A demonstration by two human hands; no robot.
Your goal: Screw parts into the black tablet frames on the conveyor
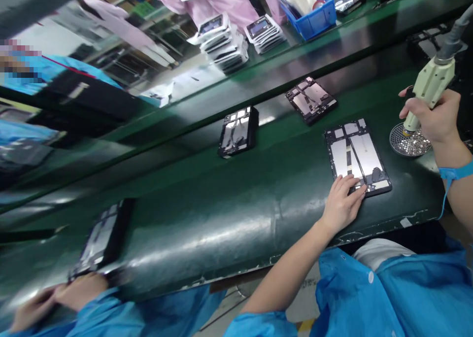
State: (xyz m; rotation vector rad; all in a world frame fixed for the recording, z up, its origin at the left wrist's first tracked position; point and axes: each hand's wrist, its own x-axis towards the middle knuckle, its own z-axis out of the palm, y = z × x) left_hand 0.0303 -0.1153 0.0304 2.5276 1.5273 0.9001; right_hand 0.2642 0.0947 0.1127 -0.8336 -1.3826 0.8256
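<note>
My left hand point(342, 203) rests with its fingers laid flat on the near corner of an open tablet chassis point(355, 152) lying on the green conveyor belt point(221, 214). My right hand point(436, 117) is wrapped round a cream electric screwdriver point(428, 88), whose tip stands in a round metal dish of screws point(410, 142) to the right of the chassis. A blue wrist strap point(456, 172) circles my right wrist.
Two more chassis point(238, 130) point(311, 99) lie farther up the belt. A co-worker's hands point(55, 300) in blue sleeves hold another chassis point(105, 236) at lower left. Stacked trays point(229, 44) and a blue bin point(314, 14) sit across the line by people in pink.
</note>
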